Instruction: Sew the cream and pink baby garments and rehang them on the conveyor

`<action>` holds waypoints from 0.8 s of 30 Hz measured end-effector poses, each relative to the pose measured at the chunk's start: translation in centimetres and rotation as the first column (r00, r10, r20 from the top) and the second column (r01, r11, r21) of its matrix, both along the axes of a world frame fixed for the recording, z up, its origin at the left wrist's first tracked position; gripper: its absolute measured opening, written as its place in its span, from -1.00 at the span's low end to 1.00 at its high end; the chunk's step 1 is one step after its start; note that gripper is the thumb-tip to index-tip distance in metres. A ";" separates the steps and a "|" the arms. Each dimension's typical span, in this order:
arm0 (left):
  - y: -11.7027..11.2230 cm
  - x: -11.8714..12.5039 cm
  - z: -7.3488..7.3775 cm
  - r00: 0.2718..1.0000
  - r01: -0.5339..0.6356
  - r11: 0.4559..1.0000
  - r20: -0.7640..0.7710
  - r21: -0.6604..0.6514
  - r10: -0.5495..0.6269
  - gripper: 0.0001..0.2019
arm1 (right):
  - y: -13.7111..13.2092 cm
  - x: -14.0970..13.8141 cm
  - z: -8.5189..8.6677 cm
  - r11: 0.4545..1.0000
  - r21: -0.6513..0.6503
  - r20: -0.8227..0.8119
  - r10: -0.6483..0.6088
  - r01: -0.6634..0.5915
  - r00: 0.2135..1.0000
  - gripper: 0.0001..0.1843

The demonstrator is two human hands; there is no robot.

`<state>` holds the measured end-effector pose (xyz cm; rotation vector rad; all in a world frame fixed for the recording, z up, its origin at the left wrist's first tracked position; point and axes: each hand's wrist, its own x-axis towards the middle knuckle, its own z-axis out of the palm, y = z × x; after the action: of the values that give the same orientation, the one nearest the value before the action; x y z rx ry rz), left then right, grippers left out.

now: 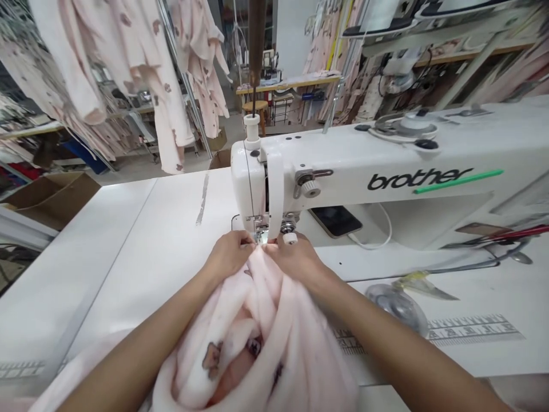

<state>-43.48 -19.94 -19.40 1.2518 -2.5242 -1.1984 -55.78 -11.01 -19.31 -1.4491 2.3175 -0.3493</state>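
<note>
A pale pink fleece garment (266,320) with small brown and dark printed figures lies bunched between my forearms, its gathered upper end under the needle area of a white sewing machine (343,160). My left hand (231,252) pinches the fabric just left of the lit presser foot (259,236). On the other side, my right hand (295,257) grips the same fabric, its fingers partly hidden behind the machine's lower knob (290,237). Both hands are close together at the foot. The stitching point itself is too small to make out.
Under the machine arm lies a phone (337,220) with a white cable. To the right are a clear round container (397,309), a printed ruler strip (474,330) and thread snips or a similar red-handled tool (518,233). Pink garments (167,86) hang beyond; a cardboard box (51,197) stands left.
</note>
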 end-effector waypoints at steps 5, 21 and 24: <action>0.2 -0.7 -0.4 0.999 -0.049 0.999 -0.001 -0.019 0.049 -0.87 | 0.1 -0.4 0.0 0.998 -0.054 0.027 -0.037 0.039 0.999 -0.81; 0.1 -0.8 -0.8 0.996 -0.081 0.994 -0.034 -0.072 0.079 -0.90 | 0.1 -0.5 -0.6 0.983 -0.172 0.048 -0.054 0.062 0.997 -0.86; 0.1 -0.8 -0.9 0.996 -0.075 0.994 -0.058 -0.073 0.071 -0.89 | 0.0 -0.5 -0.8 0.979 -0.192 0.046 -0.056 0.063 0.997 -0.86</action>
<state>-44.25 -19.83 -20.33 1.2639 -2.4378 -1.0965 -56.25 -10.96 -20.13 -1.4474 2.3527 -0.6306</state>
